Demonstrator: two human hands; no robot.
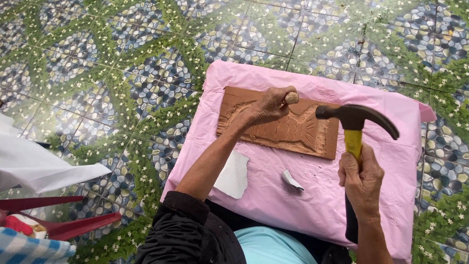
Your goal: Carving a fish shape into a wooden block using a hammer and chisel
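A brown wooden board (303,132) with a fish carved into it lies on a pink plastic sheet (293,195). My left hand (268,105) rests on the board and grips a chisel whose round wooden handle end (291,98) sticks out above my fist. My right hand (362,181) holds a claw hammer (354,120) by its yellow and black handle. The black hammer head is raised to the right of the chisel, apart from it.
Two pieces of white paper (234,175) (291,180) lie on the pink sheet near me. The floor (122,73) is tiled with a pebble and leaf pattern. At the left are white sheeting (34,166) and a red plastic object (63,227).
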